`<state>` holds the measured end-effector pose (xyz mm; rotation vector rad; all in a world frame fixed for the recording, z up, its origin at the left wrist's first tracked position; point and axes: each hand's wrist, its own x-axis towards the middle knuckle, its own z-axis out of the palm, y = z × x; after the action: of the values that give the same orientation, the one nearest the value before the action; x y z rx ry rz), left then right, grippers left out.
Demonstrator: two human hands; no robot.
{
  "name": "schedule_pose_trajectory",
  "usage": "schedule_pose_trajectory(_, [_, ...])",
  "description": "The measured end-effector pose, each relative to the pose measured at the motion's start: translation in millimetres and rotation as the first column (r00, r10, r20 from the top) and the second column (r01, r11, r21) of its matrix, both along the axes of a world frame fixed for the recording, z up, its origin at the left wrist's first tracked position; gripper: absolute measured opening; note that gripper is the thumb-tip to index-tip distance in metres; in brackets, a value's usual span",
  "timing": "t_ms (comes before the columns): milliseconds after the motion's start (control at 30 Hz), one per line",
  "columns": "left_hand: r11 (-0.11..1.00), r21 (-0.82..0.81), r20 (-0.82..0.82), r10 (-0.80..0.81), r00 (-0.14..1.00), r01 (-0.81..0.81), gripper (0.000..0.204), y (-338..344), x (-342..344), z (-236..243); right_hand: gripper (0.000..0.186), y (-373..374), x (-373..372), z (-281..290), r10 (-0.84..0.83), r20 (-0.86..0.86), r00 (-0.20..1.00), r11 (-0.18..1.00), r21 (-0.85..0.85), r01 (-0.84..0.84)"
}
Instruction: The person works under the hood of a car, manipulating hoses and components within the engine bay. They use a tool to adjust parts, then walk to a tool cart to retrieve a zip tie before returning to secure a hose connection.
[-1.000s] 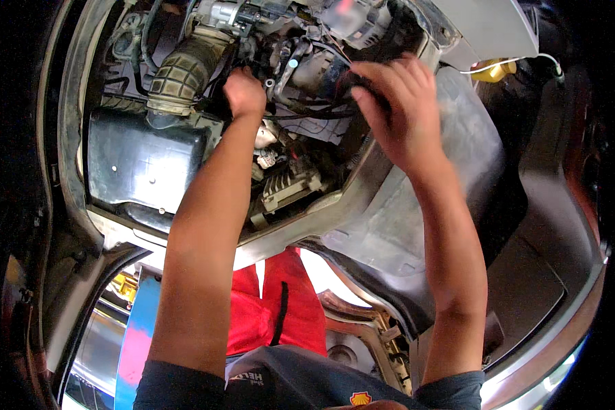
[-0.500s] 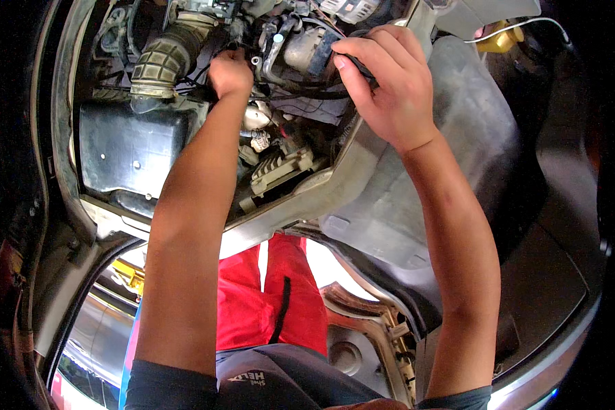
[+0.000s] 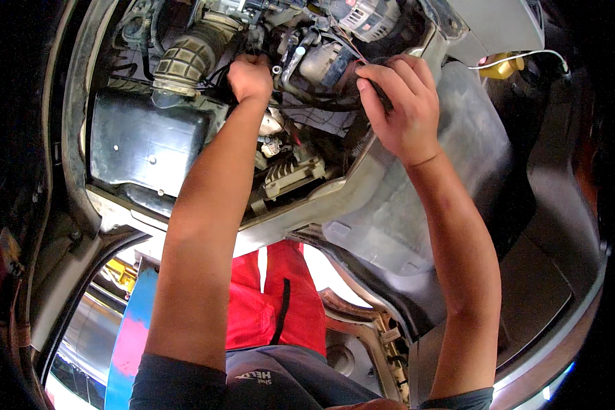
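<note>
Right hand [image 3: 403, 102]: blurred and loosely spread a second ago, now sharp, with thumb [image 3: 367, 92] and forefinger [image 3: 374, 74] tips closer together; relative to the engine parts [image 3: 321, 63], it sits slightly nearer the person than half a second ago. Head view has shifted back since then, so the slotted metal housing [image 3: 369, 19] at top shows more fully, and the blue-and-pink panel [image 3: 131, 342], then a sliver, spreads broad at lower left. Shirt [image 3: 287, 383]: small emblem visible a second ago, now out of view.
</note>
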<state>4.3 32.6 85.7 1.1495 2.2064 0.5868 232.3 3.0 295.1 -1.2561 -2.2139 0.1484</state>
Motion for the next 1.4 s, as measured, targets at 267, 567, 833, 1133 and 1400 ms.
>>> schedule_pose_trajectory(267, [1.000, 0.007, -0.024, -0.009, 1.000, 0.009, 0.034, -1.0, 5.6, 13.1, 0.016, 0.9, -3.4, 4.2, -0.003, 0.018, 1.000, 1.000, -0.020, 0.004])
schedule_pose_trajectory(567, [0.994, 0.110, 0.065, -0.020, 0.998, 0.012, 0.027, -17.2, 17.2, 32.9, 0.016, 0.2, -4.8, 6.7, -0.012, 0.024, 1.000, 0.999, -0.032, 0.012])
schedule_pose_trajectory(833, [0.950, 0.310, 0.089, 0.014, 0.996, -0.042, 0.036, -37.0, 11.4, 52.0, 0.019, -0.2, 0.3, 8.7, -0.009, 0.020, 1.000, 0.998, -0.058, 0.010])
schedule_pose_trajectory(1133, [0.964, 0.194, 0.272, 0.124, 0.954, -0.181, 0.022, -13.6, -1.9, 20.9, 0.027, -2.3, -4.4, 13.5, -0.072, -0.023, 0.997, 0.986, -0.153, 0.067])
schedule_pose_trajectory(1400, [0.995, 0.104, 0.092, -0.012, 0.996, 0.002, 0.030, 6.7, 10.3, 46.5, 0.027, 2.2, -2.2, 21.2, 0.062, 0.034, 0.997, 0.977, -0.204, -0.054])
